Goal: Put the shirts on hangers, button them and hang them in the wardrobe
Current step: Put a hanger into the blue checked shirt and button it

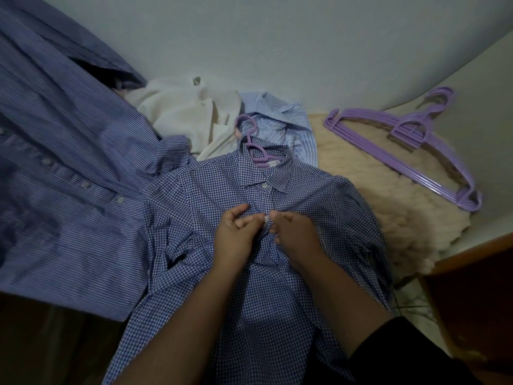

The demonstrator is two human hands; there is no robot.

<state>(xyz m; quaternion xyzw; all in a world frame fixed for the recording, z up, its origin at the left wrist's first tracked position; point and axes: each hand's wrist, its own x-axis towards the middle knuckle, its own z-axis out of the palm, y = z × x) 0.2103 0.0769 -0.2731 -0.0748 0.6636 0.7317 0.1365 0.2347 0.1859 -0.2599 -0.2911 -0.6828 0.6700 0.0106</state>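
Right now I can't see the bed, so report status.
Left hand and right hand pinch checked shirt placket. Hanger in collar. Nothing blocking.

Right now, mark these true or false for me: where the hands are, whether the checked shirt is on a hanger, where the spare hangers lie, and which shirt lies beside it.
1. Both hands, left hand and right hand, pinch the front of the blue-and-white checked shirt. True.
2. That shirt has no hanger in it. False: a purple plastic hanger sits in its collar.
3. The stack of spare purple hangers lies on the cream fluffy blanket. True.
4. The dark blue striped shirt lies to the right. False: left.
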